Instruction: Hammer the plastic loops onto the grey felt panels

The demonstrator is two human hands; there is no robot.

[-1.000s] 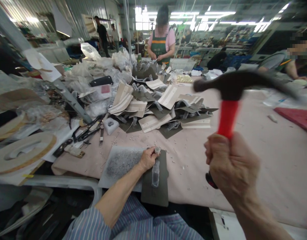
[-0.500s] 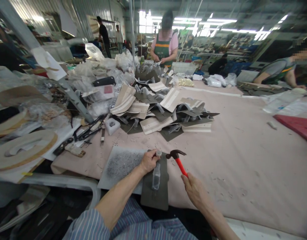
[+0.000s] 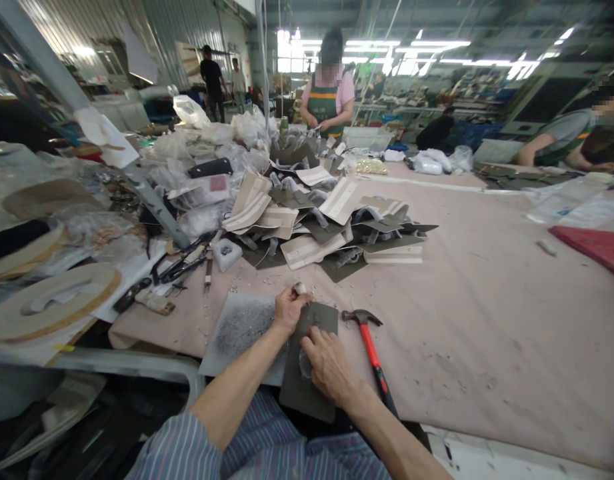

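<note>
My left hand (image 3: 289,310) is closed round a short tool with a round pale end (image 3: 299,288), just above the top edge of a dark grey-green panel (image 3: 299,393). The rest of that tool is hidden by my fingers. My right hand (image 3: 329,363) lies over the panel, fingers bent round a plastic-wrapped strap (image 3: 305,366) that is mostly covered. Beside the panel on the right, a claw hammer (image 3: 369,343) with a red and black handle rests on the table, untouched. Under the panel's left side is a grey, speckled board (image 3: 241,333).
A heap of similar panels (image 3: 311,247) lies ahead. Left of it are a small white tub (image 3: 227,255), hand tools (image 3: 184,260) and tape rolls (image 3: 51,303). A metal post (image 3: 157,207) slants there. Co-workers (image 3: 328,100) work beyond; a red piece (image 3: 594,250) lies right.
My right hand has let go of the hammer, now lying on the table, and has moved left onto the panel's strap. My left hand has shifted slightly left and up with the tool.
</note>
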